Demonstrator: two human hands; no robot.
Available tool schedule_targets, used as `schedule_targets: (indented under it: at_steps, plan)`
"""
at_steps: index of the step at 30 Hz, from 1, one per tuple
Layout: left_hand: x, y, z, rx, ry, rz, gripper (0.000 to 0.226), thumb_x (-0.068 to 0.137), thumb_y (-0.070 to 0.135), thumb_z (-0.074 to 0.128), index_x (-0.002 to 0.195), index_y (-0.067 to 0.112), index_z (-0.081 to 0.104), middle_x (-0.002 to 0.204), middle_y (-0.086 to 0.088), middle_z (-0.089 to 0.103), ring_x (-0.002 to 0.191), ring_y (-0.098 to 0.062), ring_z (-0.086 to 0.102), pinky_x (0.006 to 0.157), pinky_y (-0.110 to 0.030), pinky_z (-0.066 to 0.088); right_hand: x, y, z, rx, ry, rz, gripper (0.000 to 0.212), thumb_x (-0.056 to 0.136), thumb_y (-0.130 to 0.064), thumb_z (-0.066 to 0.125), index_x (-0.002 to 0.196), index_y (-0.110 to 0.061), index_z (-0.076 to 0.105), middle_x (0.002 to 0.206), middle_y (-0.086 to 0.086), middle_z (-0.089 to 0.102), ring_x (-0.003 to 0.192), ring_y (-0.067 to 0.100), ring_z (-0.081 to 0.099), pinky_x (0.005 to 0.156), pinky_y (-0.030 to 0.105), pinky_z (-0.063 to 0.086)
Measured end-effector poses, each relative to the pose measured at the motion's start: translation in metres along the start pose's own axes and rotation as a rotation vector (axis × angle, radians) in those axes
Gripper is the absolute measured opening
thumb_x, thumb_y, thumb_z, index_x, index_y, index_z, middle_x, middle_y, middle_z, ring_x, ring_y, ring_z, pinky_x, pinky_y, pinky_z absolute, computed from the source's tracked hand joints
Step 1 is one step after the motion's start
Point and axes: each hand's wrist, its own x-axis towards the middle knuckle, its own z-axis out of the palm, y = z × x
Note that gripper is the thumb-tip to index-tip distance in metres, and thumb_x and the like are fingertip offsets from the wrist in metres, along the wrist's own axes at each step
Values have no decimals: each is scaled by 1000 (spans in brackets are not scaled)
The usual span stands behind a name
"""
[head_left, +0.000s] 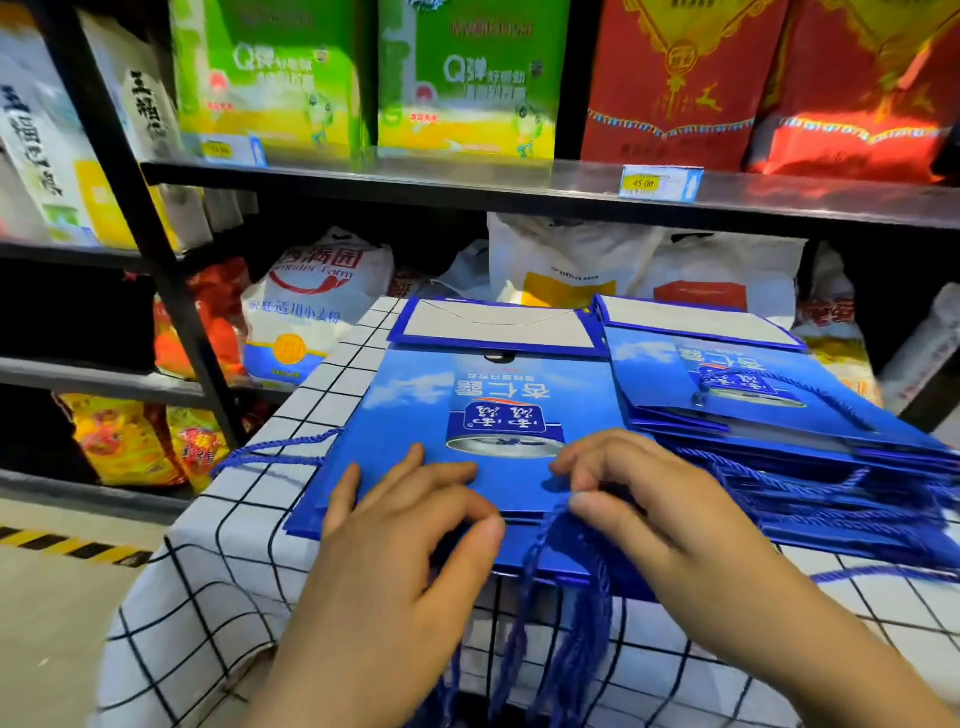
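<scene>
A flat blue paper gift bag (467, 415) lies mid-way across the white black-grid tablecloth (218, 597). The left hand (410, 525) presses it with relaxed, spread fingers, grasping nothing. The right hand (639, 499) pinches the bag's blue cord handles (535, 556) near the cloth's front edge.

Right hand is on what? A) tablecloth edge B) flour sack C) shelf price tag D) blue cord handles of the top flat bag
D: the right hand pinches the blue cord handles at the near edge of the blue bag, fingers curled round them.
</scene>
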Motion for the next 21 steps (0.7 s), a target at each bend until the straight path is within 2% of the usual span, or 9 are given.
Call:
schedule_targets:
  at_steps: [3, 5, 8, 10, 12, 14, 16, 18, 21]
  plan:
    - [-4, 5, 5, 86, -9, 33, 39, 55, 78, 29, 86, 62, 46, 108, 51, 36, 118, 32, 3, 104, -16, -19, 1, -2, 7, 133, 200, 123, 18, 83, -41, 46, 72, -28, 51, 89, -12, 61, 82, 5, 56, 70, 13, 40]
    - [-5, 4, 10, 100, 23, 67, 35, 60, 72, 34, 85, 53, 48, 108, 44, 41, 122, 23, 10, 106, -22, -15, 2, -5, 8, 246, 279, 208, 21, 93, -25, 48, 73, -22, 53, 81, -11, 65, 74, 3, 58, 66, 12, 41]
    - [-5, 3, 5, 62, 44, 46, 26, 64, 62, 32, 78, 46, 48, 103, 45, 45, 115, 31, 19, 104, -10, -12, 4, -4, 10, 374, 402, 309, 22, 94, -14, 42, 73, -14, 50, 69, -3, 66, 64, 7, 62, 63, 14, 45]
    - [-1, 7, -2, 45, 74, 61, 29, 63, 61, 31, 78, 42, 48, 97, 40, 52, 110, 26, 30, 101, -5, -7, 6, -2, 10, 447, 429, 339, 23, 95, -12, 40, 73, -13, 47, 62, -2, 62, 63, 13, 65, 64, 21, 50]
    - [1, 17, -4, 104, 52, 59, 40, 62, 71, 30, 84, 43, 50, 93, 32, 55, 102, 15, 40, 104, -12, 0, 8, -2, 11, 429, 424, 342, 22, 95, -13, 40, 74, -15, 47, 61, -3, 63, 63, 15, 66, 68, 30, 51]
    - [3, 26, 4, 212, 19, 88, 48, 63, 73, 34, 92, 41, 55, 90, 26, 56, 93, 7, 48, 107, -29, 15, 9, -3, 11, 409, 419, 331, 21, 94, -14, 41, 74, -16, 47, 62, -2, 64, 63, 14, 65, 69, 33, 49]
    - [7, 28, 13, 288, 62, 158, 27, 71, 55, 41, 80, 34, 56, 77, 18, 55, 77, -6, 56, 97, -37, 34, 10, -4, 11, 419, 432, 339, 21, 95, -13, 40, 75, -15, 47, 61, 0, 64, 60, 13, 65, 65, 27, 48]
    - [12, 25, 12, 252, 94, 156, 17, 74, 42, 41, 71, 31, 54, 69, 15, 53, 68, -10, 55, 87, -30, 36, 9, -1, 10, 451, 446, 381, 22, 96, -13, 39, 75, -14, 47, 58, 0, 63, 59, 15, 66, 58, 21, 48]
    - [19, 19, -12, 94, 87, 58, 27, 77, 51, 43, 64, 31, 56, 67, 12, 58, 64, -3, 53, 65, -21, 37, 6, 5, 6, 531, 487, 459, 25, 97, -15, 37, 75, -16, 47, 54, -3, 61, 59, 18, 68, 49, 16, 47]
